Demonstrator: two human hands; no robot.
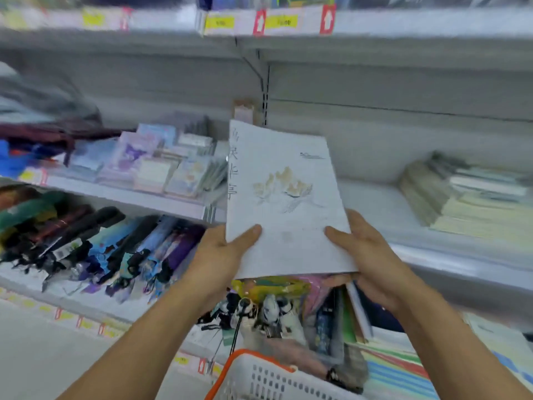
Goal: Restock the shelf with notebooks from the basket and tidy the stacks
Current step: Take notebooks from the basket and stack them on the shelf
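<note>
I hold a white notebook [284,197] with a pale leaf drawing and a column of characters in front of the middle shelf [375,209]. My left hand [222,255] grips its lower left corner, thumb on the cover. My right hand [366,255] grips the lower right edge, thumb on top and fingers underneath. The notebook is tilted, its top edge toward the shelf back. A white basket with an orange rim [259,373] sits below my arms at the bottom centre. A stack of notebooks [467,197] lies on the shelf at the right.
Small pastel notebooks and cards [161,163] fill the shelf to the left. Folded umbrellas [101,246] lie in a row on the lower left shelf. More stationery and colourful books [360,327] stand on the lower shelf behind the basket. Price tags line the shelf edges.
</note>
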